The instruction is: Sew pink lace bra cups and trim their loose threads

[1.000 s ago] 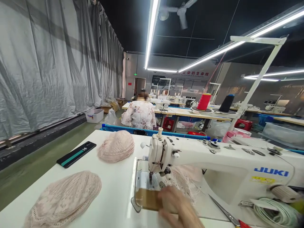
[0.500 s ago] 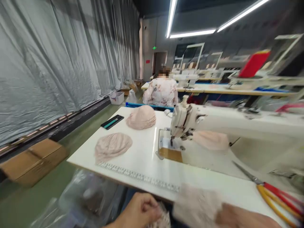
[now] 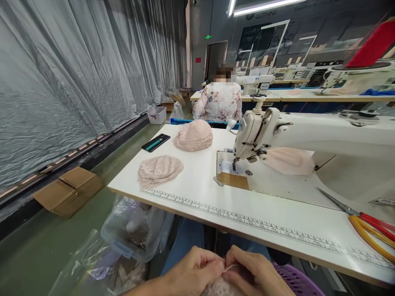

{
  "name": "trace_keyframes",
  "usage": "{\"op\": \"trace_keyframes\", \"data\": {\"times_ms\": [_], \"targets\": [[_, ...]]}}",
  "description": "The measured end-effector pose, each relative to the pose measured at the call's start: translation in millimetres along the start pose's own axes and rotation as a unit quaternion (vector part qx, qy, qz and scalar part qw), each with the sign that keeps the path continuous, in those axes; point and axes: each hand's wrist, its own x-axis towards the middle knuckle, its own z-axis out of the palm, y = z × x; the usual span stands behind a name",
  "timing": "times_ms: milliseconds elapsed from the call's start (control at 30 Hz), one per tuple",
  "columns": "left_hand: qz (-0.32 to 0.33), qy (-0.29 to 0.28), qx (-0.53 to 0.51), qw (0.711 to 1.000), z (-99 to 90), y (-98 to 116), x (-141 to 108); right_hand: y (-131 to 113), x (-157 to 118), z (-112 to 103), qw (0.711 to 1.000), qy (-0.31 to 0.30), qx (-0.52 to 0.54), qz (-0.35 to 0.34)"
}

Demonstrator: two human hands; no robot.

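My left hand (image 3: 202,267) and my right hand (image 3: 251,267) are close together over my lap, below the table's front edge. Both pinch a pale pink lace piece (image 3: 220,287) at its edge, where a thin white strand shows between the fingertips. Most of the lace is hidden by the hands and the frame's bottom. On the white sewing table (image 3: 191,181) lie two stacks of pink cup-shaped pieces: a lace stack (image 3: 160,170) in front and a smoother stack (image 3: 194,135) behind. The sewing machine (image 3: 251,135) stands to the right.
Scissors (image 3: 352,211) with red and yellow handles lie at the table's right. A ruler strip (image 3: 222,211) runs along the front edge. A dark phone-like slab (image 3: 156,142) lies at the left. Below are a clear plastic bin (image 3: 120,242) and a purple basket (image 3: 296,279). Ahead sits a person (image 3: 220,100).
My right hand has come left off the tabletop, with the lace piece, to meet my left hand over my lap. The view has tilted down and steadied.
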Motion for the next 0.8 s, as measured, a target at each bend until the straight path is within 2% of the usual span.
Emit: {"op": "trace_keyframes", "data": {"times_ms": [133, 267, 400, 533, 667, 800], "targets": [[-0.031, -0.050, -0.043, 0.997, -3.3, -5, -6, 0, -3, 8, 0.997, -0.030, 0.038, 0.057], [-0.054, -0.054, -0.064, 0.995, -4.9, -6, -7, -5, -3, 11, 0.992, -0.031, 0.067, 0.105], [-0.053, -0.042, -0.050, 0.996, -6.3, -13, -4, -11, 5, 13, 0.993, -0.058, 0.047, 0.096], [-0.054, 0.020, 0.014, 0.998, -10.5, -23, 1, -11, 12, 11, 0.991, -0.106, 0.010, 0.079], [-0.079, 0.030, 0.007, 0.996, -19.4, -25, -2, -5, 4, 3, 0.983, -0.117, 0.109, 0.089], [-0.124, 0.008, 0.021, 0.992, -27.6, -18, -6, 2, -6, -2, 0.977, -0.113, 0.159, 0.089]]}}
